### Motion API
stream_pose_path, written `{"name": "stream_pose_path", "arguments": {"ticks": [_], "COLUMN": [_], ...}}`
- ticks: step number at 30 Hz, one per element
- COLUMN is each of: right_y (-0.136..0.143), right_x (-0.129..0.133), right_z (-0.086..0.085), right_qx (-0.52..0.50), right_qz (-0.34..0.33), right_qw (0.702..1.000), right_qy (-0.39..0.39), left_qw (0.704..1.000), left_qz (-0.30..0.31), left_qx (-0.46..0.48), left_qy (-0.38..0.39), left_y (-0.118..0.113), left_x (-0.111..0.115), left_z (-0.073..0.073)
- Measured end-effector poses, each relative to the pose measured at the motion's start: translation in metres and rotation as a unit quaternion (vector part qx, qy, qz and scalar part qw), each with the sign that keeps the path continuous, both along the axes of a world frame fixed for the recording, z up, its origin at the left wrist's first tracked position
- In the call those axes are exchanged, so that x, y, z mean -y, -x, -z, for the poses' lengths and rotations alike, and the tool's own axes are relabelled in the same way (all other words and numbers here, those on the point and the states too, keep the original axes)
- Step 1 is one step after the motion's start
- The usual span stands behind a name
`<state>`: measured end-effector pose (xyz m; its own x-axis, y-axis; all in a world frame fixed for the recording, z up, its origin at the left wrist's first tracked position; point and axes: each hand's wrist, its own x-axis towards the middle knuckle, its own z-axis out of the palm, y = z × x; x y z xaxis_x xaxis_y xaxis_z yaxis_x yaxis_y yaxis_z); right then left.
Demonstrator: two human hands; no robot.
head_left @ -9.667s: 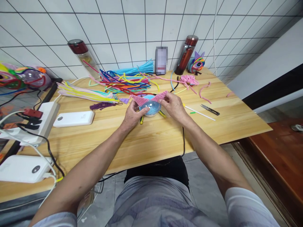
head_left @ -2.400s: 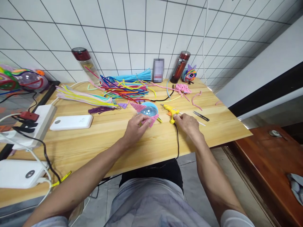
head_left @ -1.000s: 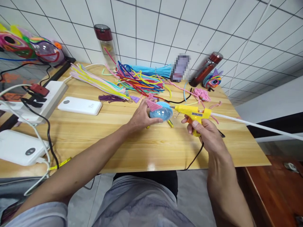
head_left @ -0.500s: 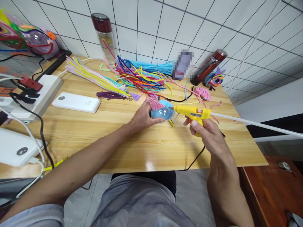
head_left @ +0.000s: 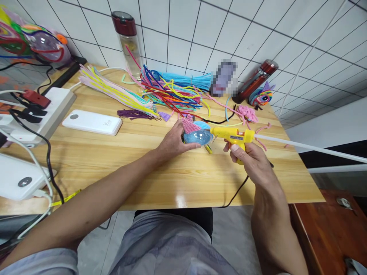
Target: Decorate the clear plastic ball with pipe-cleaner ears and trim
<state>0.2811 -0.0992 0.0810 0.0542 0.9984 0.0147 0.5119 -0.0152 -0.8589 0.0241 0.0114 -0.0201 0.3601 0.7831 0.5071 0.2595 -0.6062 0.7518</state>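
My left hand (head_left: pixel 174 140) is closed around the left side of a clear bluish ball (head_left: pixel 198 138), its thumb along the near edge. A pink striped triangle (head_left: pixel 190 125) and a light blue piece (head_left: pixel 202 125) sit on top of the ball. In my right hand (head_left: pixel 249 156) is a yellow glue gun (head_left: pixel 232 133), gripped by its handle, with a long white glue stick (head_left: pixel 301 145) out of its back. The gun's nozzle points left at the ball's upper right edge; whether they touch is hard to tell.
Bundles of colored pipe cleaners (head_left: pixel 174 91) lie along the wall beside a clear bottle (head_left: pixel 127 46) and a dark red flask (head_left: pixel 256 81). White power banks (head_left: pixel 91 122) and a power strip (head_left: pixel 59 109) with cables are at left. A decorated ball (head_left: pixel 261 97) stands at back right.
Both hands keep their holds, and the gun stays at the ball with almost no movement. The view has shifted very slightly.
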Motion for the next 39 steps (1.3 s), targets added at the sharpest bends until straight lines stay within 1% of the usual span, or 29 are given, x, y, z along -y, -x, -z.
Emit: {"name": "stream_pose_path", "arguments": {"ticks": [6,14,22,31,39], "right_y": [0.0,-0.001,-0.004,0.0,0.0], "right_x": [-0.001,-0.003,-0.004,-0.004,-0.004], "right_z": [-0.001,-0.003,-0.002,-0.01,-0.008], "right_qx": [0.013,0.023,0.028,0.043,0.037], "right_qz": [0.002,-0.006,-0.014,-0.022,-0.015], "right_qw": [1.0,1.0,0.999,0.999,0.999], "right_qy": [0.004,-0.001,-0.005,0.0,-0.012], "left_qw": [1.0,1.0,1.0,1.0,1.0], "left_qz": [0.0,-0.004,-0.009,-0.002,-0.005], "left_qx": [0.001,-0.013,-0.024,-0.022,-0.023], "left_qy": [0.003,-0.003,0.005,-0.001,0.009], "left_y": [0.0,0.001,0.002,0.002,0.002], "left_x": [0.0,0.001,0.002,0.001,0.002], "left_z": [0.002,-0.001,-0.001,-0.003,-0.004]}}
